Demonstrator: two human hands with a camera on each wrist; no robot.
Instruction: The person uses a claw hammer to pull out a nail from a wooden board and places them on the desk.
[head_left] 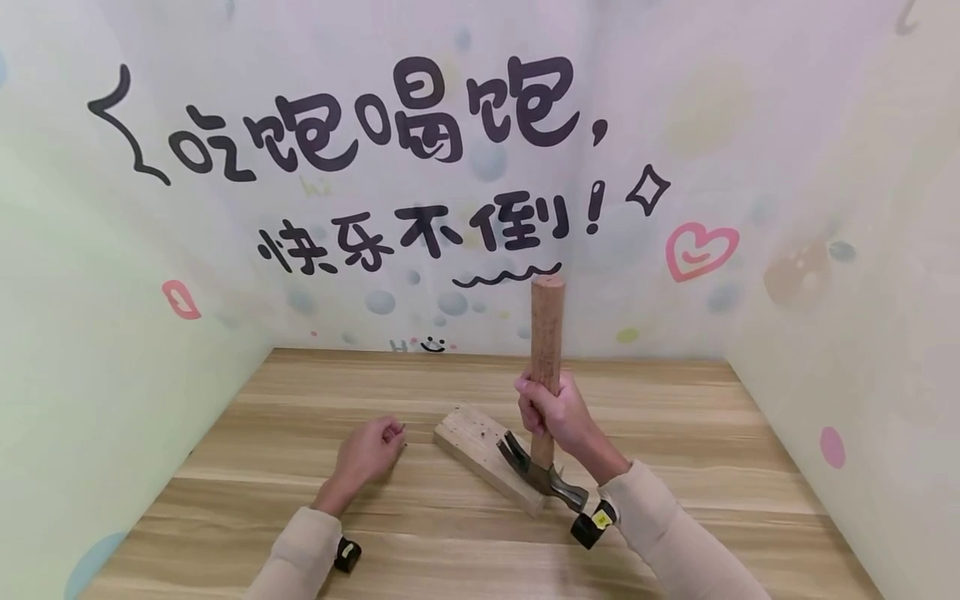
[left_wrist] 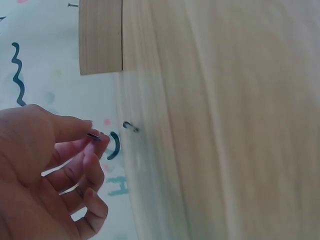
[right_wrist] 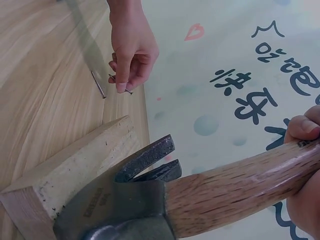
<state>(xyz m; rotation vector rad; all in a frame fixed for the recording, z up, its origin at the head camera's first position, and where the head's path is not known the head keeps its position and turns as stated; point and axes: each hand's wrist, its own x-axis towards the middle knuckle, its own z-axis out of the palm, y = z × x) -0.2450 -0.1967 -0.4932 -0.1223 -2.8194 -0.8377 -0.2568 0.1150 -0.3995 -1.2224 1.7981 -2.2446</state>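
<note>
At the lower centre of the head view, a pale wooden block [head_left: 480, 454] lies slantwise on the wood-grained table [head_left: 315, 392], its top dotted with small dark spots. To its right, the right hand [head_left: 566, 412] clasps the wooden handle of a claw hammer [head_left: 547, 342]. The handle points upward and the metal head is at the bottom, in front of the block's near end, with the claw turned left and the striking face towards the lower right. To the block's left, the left hand [head_left: 369, 454] has its fingers drawn together; what they hold is too small to make out here. Both arms wear light sleeves [head_left: 303, 546]. Dark lettering [head_left: 420, 158] covers the wall [head_left: 712, 108] behind.

In the left wrist view, the left hand, at the lower left, pinches a dark nail [left_wrist: 94, 136] between its thumb and fingertips. A second nail [left_wrist: 131, 126] lies on the table near the centre, just beside that hand. One end of the block shows at the top, left of centre.

In the right wrist view, the hammer head fills the bottom centre, overlapping the block at the lower left; whether they touch cannot be told. Right-hand fingers wrap the handle at the right edge. At the upper left of centre, the left hand pinches its nail, the loose one lying nearby.
</note>
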